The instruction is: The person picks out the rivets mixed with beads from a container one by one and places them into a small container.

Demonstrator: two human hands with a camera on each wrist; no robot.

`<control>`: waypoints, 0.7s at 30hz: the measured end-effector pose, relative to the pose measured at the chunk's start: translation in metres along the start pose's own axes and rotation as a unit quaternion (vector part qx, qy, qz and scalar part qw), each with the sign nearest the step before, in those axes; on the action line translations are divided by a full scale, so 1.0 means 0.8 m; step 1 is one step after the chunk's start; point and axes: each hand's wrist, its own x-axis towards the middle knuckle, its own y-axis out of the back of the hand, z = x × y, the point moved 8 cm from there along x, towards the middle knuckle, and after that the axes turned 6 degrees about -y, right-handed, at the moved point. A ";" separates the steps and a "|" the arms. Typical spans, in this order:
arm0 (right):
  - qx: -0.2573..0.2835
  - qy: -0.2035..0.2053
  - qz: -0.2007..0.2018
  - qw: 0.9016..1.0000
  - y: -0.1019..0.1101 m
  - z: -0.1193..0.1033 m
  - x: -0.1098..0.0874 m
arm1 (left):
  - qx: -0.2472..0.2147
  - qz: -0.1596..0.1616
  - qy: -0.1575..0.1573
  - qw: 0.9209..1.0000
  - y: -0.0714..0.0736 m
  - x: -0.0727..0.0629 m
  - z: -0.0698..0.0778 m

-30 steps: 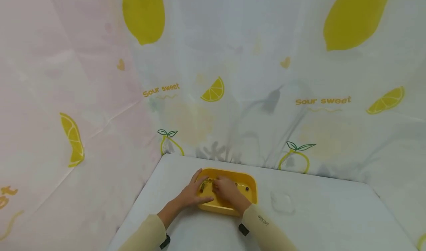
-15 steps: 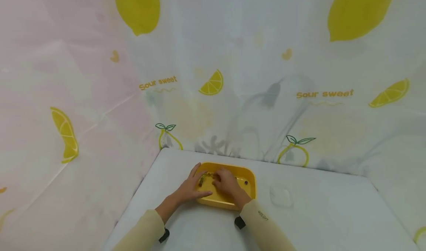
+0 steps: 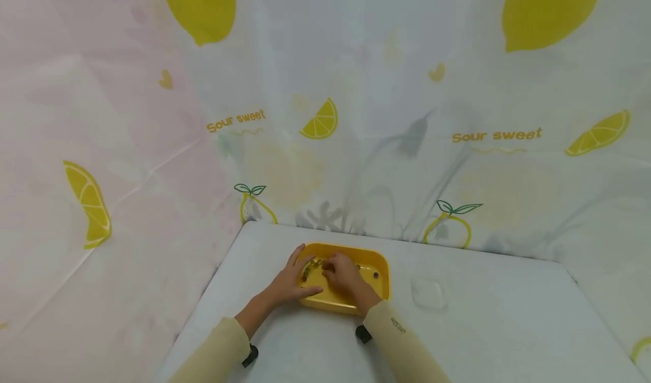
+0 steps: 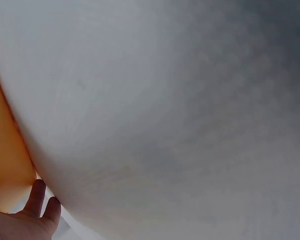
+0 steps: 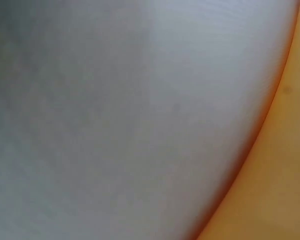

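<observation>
A yellow tray (image 3: 337, 306) stands near the back of the white table, holding several small round beads (image 3: 316, 263) in a curved row by its left end. One dark bead (image 3: 376, 275) lies apart at the right. My left hand (image 3: 286, 284) is spread over the tray's left edge, thumb along the front rim and fingers at the back left corner. Inside the tray, my right hand (image 3: 346, 273) bends its fingers down at the end of the row; I cannot tell whether it pinches a bead. The right wrist view has only the tray wall (image 5: 270, 175) and tabletop.
To the right of the tray lies a clear, squarish dish (image 3: 429, 294) on the white table (image 3: 488, 315). A lemon-print sheet (image 3: 376, 117) hangs right behind the table and along its left side.
The head view has tilted, so tray and hands sit slightly higher in the picture. Both hands keep nearly the same places at the tray, with only small movement of the right fingers.
</observation>
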 end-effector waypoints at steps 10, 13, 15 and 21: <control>0.072 -0.026 -0.013 0.997 -0.003 0.010 0.000 | -0.004 -0.001 0.003 1.000 -0.003 -0.001 -0.006; 0.068 -0.020 -0.006 0.997 0.000 0.009 0.003 | -0.005 0.007 0.002 1.000 -0.001 0.002 -0.007; 0.069 -0.016 -0.006 0.997 0.000 0.007 0.004 | -0.010 0.014 0.002 1.000 0.001 0.003 -0.008; 0.045 -0.019 -0.013 0.999 -0.004 0.006 0.000 | -0.014 0.001 0.005 1.000 -0.004 0.002 -0.010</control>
